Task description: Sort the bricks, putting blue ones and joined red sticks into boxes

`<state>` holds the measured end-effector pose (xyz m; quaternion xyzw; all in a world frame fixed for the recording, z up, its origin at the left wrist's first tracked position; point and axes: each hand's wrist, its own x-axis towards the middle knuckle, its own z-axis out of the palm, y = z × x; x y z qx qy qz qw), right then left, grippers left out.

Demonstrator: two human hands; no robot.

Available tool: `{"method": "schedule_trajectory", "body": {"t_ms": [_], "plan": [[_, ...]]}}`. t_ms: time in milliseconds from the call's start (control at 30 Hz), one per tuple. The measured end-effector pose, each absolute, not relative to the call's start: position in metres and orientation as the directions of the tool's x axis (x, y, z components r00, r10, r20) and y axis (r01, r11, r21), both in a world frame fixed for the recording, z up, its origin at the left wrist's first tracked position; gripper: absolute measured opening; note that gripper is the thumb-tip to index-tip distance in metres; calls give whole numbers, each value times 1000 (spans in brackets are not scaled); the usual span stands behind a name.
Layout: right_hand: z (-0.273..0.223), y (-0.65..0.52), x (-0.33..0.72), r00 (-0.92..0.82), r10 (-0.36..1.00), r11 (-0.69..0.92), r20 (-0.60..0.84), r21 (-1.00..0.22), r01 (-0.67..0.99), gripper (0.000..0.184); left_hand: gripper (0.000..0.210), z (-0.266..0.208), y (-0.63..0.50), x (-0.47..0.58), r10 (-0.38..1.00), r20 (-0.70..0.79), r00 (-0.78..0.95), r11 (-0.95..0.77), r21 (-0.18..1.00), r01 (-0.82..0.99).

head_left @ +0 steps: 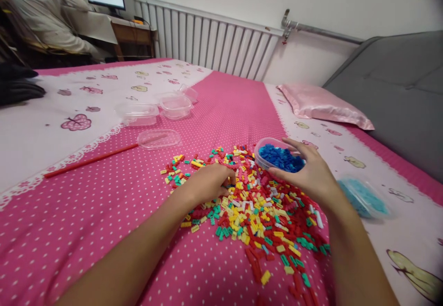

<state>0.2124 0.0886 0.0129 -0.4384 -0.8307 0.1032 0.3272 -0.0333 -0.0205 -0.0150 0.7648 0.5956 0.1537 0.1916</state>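
Note:
A wide heap of small toy building bricks [256, 218], red, yellow, green and white, lies spread over the pink dotted bedspread. My left hand [212, 181] is down at the heap's left side, its fingers curled together among the bricks. Whatever may be between those fingertips is hidden. At the heap's far right, my right hand [308, 167] grips a clear plastic tub [260, 159], thumb on the near side and fingers over the far rim. Dark blue bricks [281, 157] fill much of this tub, which tilts slightly toward me.
Right of my right forearm stands a lidded clear tub [365, 197] of light blue bricks. Clear tubs [175, 105] and a loose lid [159, 139] lie at the back left, beside a red stick [93, 159]. A pink pillow [321, 105] rests near the grey headboard [391, 75]. Another person [44, 15] sits far left.

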Motion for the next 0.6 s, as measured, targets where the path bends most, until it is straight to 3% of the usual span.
{"method": "schedule_trajectory", "body": {"t_ms": [167,600], "plan": [[13,80,201,-491,754,647,436,-368,667,82,23,-12,-22,-25,975,56,217,-221,410,885],[9,78,194,-569,732,680,375,-343,648,81,22,-16,-16,-27,950,110,294,-313,377,872]]}}
